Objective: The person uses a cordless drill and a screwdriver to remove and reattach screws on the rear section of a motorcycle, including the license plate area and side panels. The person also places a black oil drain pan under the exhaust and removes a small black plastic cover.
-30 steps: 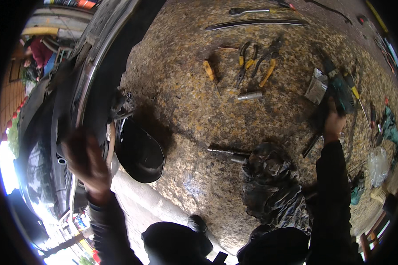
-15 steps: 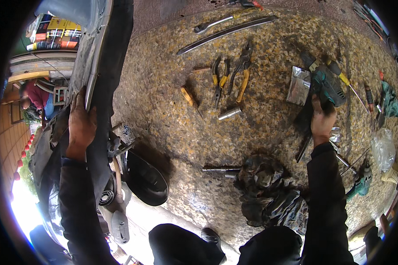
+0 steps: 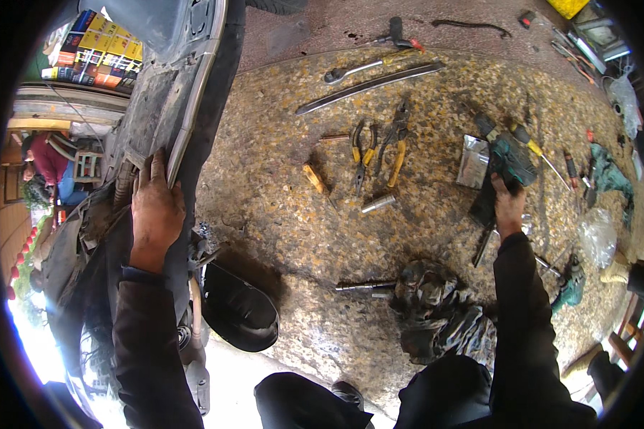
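1. The left hand [image 3: 154, 211] lies flat on the grey vehicle panel [image 3: 168, 107] at far left, grip spread open.
2. The right hand [image 3: 506, 204] closes its grip on the green power drill [image 3: 511, 161], which rests on the speckled floor [image 3: 279, 214] at right.
3. The yellow-handled pliers [image 3: 365, 154] lie well left of the drill.

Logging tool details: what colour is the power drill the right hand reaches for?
Teal-green with black parts; the power drill under the right hand shows best in the head view.

yellow-handled pliers [image 3: 366, 154], crumpled rag [image 3: 436, 314], wrench [image 3: 358, 68]

Long dark sleeves [image 3: 522, 314], bare hands.
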A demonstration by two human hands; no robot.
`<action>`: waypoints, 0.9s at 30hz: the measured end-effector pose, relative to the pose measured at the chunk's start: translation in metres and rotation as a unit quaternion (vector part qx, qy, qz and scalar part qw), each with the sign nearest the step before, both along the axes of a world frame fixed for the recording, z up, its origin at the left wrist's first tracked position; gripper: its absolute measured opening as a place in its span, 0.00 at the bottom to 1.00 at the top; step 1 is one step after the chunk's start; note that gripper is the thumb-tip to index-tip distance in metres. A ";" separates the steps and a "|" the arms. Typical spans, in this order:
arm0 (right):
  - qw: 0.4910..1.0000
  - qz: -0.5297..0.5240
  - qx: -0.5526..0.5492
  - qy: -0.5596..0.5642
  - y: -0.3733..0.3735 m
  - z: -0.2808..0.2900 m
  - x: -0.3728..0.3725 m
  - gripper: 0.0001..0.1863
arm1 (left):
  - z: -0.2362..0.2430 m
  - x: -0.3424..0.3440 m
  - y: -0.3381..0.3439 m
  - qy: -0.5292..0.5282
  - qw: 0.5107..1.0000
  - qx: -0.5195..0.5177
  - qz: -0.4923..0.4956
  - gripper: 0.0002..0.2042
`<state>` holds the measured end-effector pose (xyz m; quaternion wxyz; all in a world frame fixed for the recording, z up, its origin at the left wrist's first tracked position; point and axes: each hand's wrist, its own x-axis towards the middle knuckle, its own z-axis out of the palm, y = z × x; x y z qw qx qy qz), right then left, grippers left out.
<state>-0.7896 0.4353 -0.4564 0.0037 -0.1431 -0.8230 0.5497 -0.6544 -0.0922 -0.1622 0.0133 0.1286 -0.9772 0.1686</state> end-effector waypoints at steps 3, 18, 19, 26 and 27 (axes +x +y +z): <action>0.992 -0.004 -0.123 0.024 -0.032 0.031 0.031 0.14 | -0.001 0.000 0.002 0.010 1.000 0.021 0.021 0.31; 0.703 -0.013 -0.523 -0.483 -0.346 0.090 0.144 0.15 | 0.004 -0.002 0.013 -0.006 0.998 -0.006 0.069 0.32; 0.698 -0.044 -0.553 -0.453 -0.354 0.089 0.129 0.16 | 0.004 -0.002 0.013 -0.009 0.997 -0.001 0.073 0.32; 0.694 -0.105 -0.657 -0.276 -0.325 0.070 -0.051 0.20 | 0.005 -0.003 0.013 -0.020 0.997 -0.011 0.074 0.34; 0.743 -0.075 -0.617 -0.246 -0.311 0.060 -0.073 0.19 | 0.004 -0.003 0.013 -0.018 0.997 -0.011 0.071 0.34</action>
